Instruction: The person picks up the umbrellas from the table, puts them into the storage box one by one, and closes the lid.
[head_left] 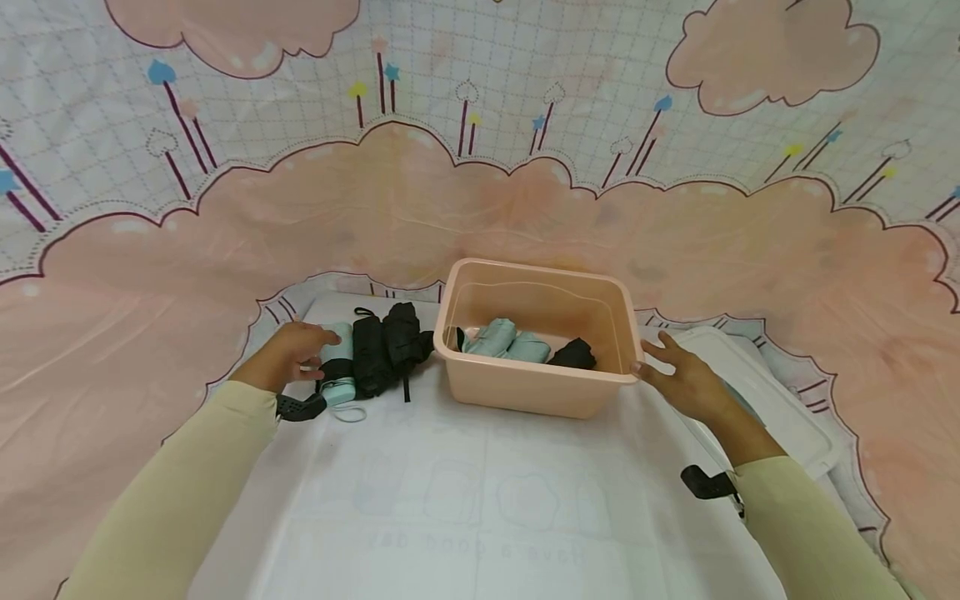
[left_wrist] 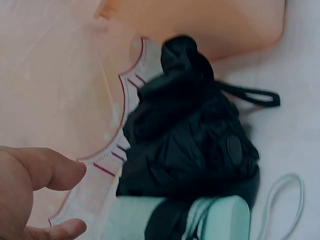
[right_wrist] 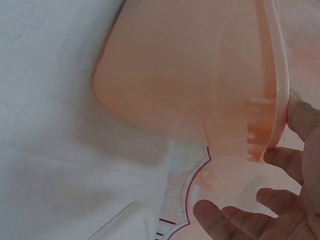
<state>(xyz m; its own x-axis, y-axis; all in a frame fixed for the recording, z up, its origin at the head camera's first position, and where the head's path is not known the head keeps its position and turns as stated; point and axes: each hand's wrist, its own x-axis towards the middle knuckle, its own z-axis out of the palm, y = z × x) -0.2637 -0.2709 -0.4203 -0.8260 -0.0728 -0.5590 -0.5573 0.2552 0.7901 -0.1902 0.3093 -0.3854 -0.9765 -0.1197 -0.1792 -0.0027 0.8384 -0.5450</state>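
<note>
Cloud-print cloth underneath. Left hand [head_left: 288, 357], fingers loose, reaching mint umbrella [head_left: 337, 367] at nine o'clock of tub [head_left: 525, 387]; right hand [head_left: 686, 379] open, steadying rim. Best gripped mid-body.

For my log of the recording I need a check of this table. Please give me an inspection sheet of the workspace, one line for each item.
Surface: white table cover with faint printed drawings, flat.
Job's things: folded mint-green umbrella and folded black umbrellas lie side by side left of the pink plastic bin; inside the bin lie mint-green folded umbrellas and one black folded umbrella.
Clutter: white plastic lid lies right of the bin.
Hands: left hand rests on the mint-green umbrella outside the bin; right hand touches the bin's right rim, fingers nearly straight.
Cables: nothing seen; black straps sit at both wrists.
Surroundings: pink cloud-print cloth behind and at both sides.
</note>
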